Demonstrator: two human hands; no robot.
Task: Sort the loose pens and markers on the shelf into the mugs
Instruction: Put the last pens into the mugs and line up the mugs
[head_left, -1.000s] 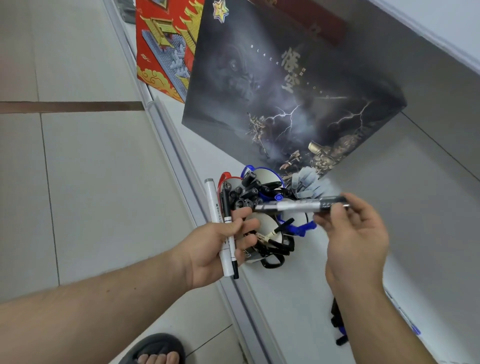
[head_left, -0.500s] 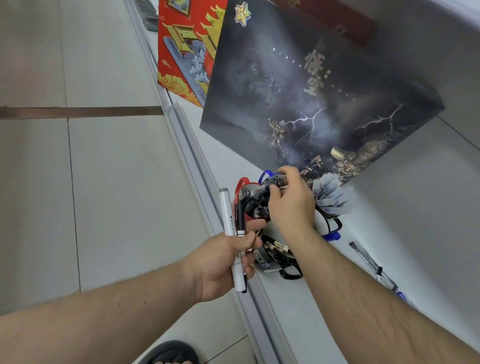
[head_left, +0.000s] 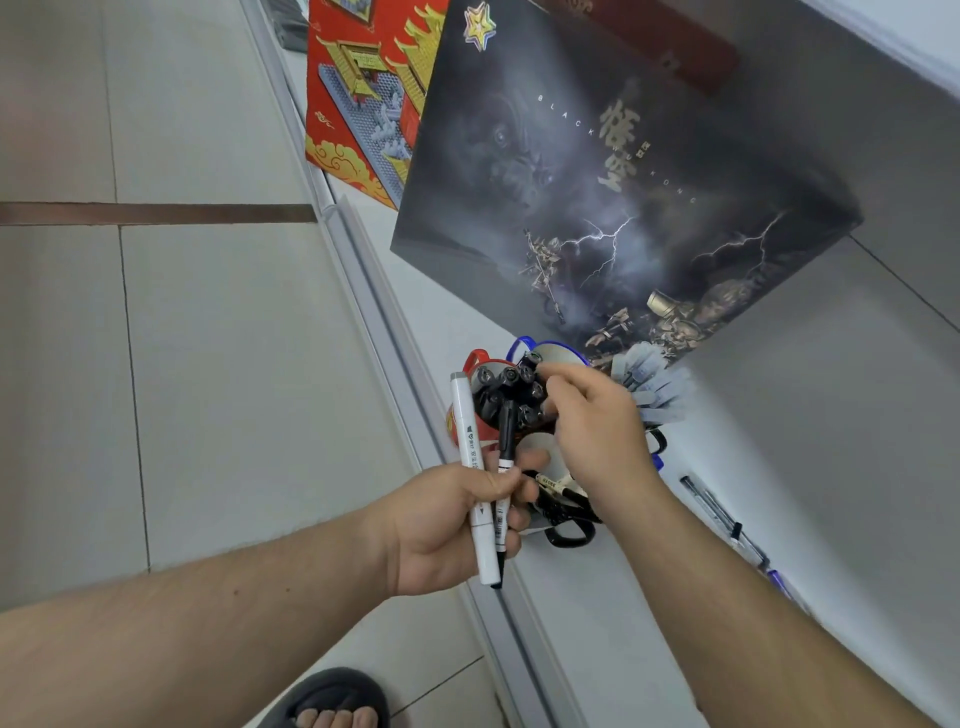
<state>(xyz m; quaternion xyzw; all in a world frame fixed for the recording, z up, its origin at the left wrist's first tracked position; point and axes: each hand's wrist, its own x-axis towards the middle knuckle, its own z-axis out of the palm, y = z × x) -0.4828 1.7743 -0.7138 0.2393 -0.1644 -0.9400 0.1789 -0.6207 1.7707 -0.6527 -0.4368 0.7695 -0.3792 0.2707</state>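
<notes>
The left hand (head_left: 452, 525) grips two markers, a fat white marker (head_left: 471, 478) and a thin black pen (head_left: 503, 483); its fingers wrap tight around their middles. The right hand (head_left: 592, 421) pinches a black marker (head_left: 532, 359) over the red mug (head_left: 475, 364), which is crowded with black caps; a blue mug (head_left: 550, 347) sits just behind. Markers look light, hard and smooth; best held by the middle. Two pens (head_left: 719, 514) lie loose on the shelf (head_left: 597, 597).

Two hands (head_left: 447, 525) (head_left: 597, 431); four mugs (head_left: 480, 364); two boxes (head_left: 613, 171).
</notes>
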